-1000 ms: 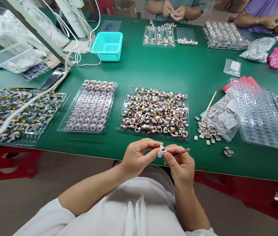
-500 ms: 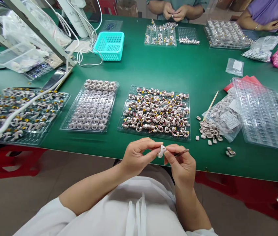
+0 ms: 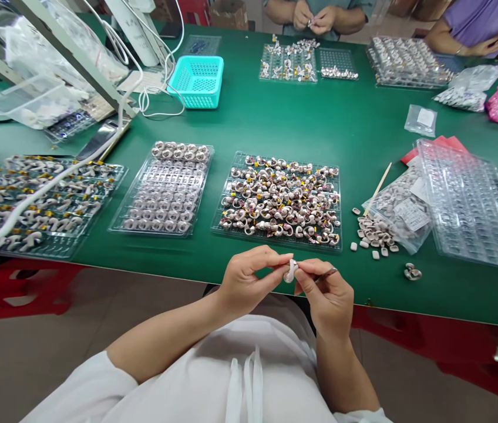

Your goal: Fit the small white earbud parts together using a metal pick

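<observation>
- Curved piece (image 3: 292, 271) is now showing turned more upright than a second ago; trays on the table (image 3: 249, 126) are staying put.
- Left hand (image 3: 251, 277) is pinching the piece between thumb and index finger.
- Right hand (image 3: 329, 296) is gripping a thin tool (image 3: 329, 273), its fingertips meeting the piece's 3 o'clock side.
- Piece is sitting between both hands, by the table's near edge.
- Clock positions from the piece: crowded tray (image 3: 279, 202) of similar curved parts is lying at 12.
- Tray of round parts (image 3: 161, 191) is lying at 10.
- Teal basket (image 3: 197, 82) is standing at 11, farther off.
- Loose caps (image 3: 377, 233) are lying at 2, a wooden stick (image 3: 378, 188) touching or just beside them, can't tell.
- Lone part (image 3: 412, 272) is resting at 3.
- Co-worker's hands (image 3: 316, 20) are working at 12, across the table.
</observation>
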A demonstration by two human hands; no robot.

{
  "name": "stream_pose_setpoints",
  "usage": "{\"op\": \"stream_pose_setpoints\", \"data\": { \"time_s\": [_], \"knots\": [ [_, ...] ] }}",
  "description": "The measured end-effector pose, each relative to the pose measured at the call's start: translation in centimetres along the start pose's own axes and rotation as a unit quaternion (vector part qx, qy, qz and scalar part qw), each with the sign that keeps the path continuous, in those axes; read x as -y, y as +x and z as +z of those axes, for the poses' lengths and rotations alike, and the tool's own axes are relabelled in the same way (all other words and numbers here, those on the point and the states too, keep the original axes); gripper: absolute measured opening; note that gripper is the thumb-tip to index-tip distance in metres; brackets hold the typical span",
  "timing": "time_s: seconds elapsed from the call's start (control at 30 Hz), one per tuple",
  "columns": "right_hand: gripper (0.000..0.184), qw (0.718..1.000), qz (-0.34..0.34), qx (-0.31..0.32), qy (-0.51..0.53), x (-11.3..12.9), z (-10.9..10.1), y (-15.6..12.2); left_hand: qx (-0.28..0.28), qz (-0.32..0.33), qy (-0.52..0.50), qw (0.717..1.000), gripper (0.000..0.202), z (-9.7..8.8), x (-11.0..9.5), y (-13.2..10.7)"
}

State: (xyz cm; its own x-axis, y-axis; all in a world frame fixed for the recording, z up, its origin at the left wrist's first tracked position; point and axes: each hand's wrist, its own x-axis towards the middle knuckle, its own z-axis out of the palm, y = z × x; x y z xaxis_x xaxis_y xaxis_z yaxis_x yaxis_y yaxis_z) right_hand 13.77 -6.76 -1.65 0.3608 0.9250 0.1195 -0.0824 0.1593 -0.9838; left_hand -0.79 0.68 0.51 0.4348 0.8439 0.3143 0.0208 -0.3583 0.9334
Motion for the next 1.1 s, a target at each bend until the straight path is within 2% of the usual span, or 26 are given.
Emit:
{"op": "stream_pose_setpoints", "data": {
  "time_s": [0.37,0.6,0.73,0.87,1.1],
  "knots": [
    [0.022,0.998,-0.05,-0.006,-0.048,-0.02,-0.12,-0.24,0.002,-0.025,0.007,1.0,0.017,0.13,-0.22,0.02],
    [0.02,0.999,-0.027,-0.007,-0.028,-0.07,-0.15,-0.31,0.006,-0.036,-0.015,0.999,0.017,0.21,-0.07,-0.21],
    [0.016,1.0,0.021,-0.009,-0.012,0.1,-0.24,-0.26,0.011,-0.035,-0.02,0.999,0.019,0.22,0.01,-0.33],
    [0.019,0.998,0.067,0.017,-0.004,0.41,-0.32,-0.09,0.017,-0.023,-0.016,0.999,0.021,0.21,0.14,-0.37],
    [0.019,0.997,0.056,0.028,-0.044,0.55,-0.61,0.11,0.042,-0.006,-0.006,0.999,0.027,0.05,-0.24,-0.47]
  ]
}}
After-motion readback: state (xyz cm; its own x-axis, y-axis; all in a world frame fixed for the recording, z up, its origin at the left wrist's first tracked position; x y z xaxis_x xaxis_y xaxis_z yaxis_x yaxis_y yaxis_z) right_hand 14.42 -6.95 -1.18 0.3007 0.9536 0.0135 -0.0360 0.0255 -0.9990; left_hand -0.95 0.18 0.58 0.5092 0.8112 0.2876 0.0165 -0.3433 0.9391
